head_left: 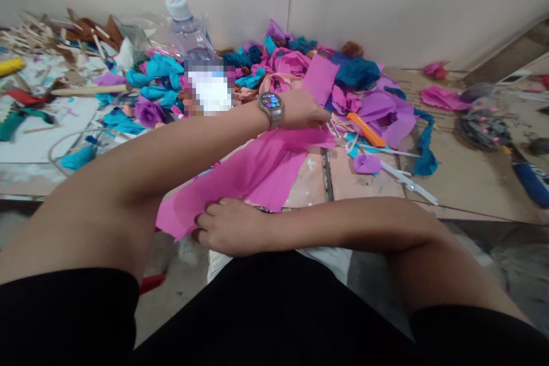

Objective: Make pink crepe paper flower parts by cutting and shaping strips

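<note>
A wide strip of pink crepe paper (240,171) stretches slantwise over the table's front edge. My left hand (306,108), with a smartwatch (271,106) on its wrist, is closed at the strip's far right end; its fingertips are partly hidden. At the near left end, my right hand (231,226) has its fingers curled over the paper, close to my lap. My forearms reach past each other, the left one farther from me. Just right of my left hand lie an orange-handled cutter (366,130) and a thin pale cord (349,134).
Crumpled crepe paper (358,72) in several colours lies along the wall. A water bottle (189,31) stands behind a lit, blurred screen (210,90). Wooden sticks (34,37) are heaped at far left. Cardboard (450,166) and a dark coil (482,123) are on the right.
</note>
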The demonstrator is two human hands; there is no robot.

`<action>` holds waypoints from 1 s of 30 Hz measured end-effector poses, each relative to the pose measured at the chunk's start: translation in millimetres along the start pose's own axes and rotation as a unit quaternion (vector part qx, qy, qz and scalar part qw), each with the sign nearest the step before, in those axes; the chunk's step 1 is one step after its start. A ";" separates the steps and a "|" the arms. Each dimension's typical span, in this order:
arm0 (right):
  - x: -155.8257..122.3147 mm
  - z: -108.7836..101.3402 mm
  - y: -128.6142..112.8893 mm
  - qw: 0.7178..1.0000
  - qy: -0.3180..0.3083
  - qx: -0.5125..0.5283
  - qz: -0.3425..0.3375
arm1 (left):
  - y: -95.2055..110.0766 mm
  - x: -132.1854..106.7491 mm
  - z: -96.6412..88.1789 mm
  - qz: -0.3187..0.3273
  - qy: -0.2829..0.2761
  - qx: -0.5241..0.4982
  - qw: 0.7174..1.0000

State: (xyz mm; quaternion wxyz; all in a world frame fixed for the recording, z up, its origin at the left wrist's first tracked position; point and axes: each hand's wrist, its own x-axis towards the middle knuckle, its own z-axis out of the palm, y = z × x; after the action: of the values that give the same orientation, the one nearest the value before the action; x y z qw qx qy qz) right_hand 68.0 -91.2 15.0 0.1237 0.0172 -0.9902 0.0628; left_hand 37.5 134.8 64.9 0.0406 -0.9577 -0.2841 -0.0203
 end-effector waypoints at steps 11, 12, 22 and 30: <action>-58.1 -35.5 54.0 0.992 0.103 0.059 0.032 | -16.9 -39.8 22.2 -0.057 0.079 -0.110 0.989; -67.8 -45.8 66.7 0.987 0.149 0.051 0.045 | -15.4 -45.4 24.3 -0.067 0.091 -0.146 0.983; -132.6 -64.6 170.0 0.849 0.306 0.197 0.382 | 7.1 -79.0 29.9 -0.122 0.076 -0.336 0.931; -130.7 -68.3 163.0 0.823 0.245 0.271 0.434 | 7.7 -80.0 6.9 -0.148 0.135 -0.342 0.918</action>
State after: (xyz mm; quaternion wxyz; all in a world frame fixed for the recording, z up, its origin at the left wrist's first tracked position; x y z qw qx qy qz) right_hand 203.1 81.7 28.9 0.3124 -0.3977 -0.7754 0.3780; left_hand -25.2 85.6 52.5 -0.2550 -0.8485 -0.3900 -0.2510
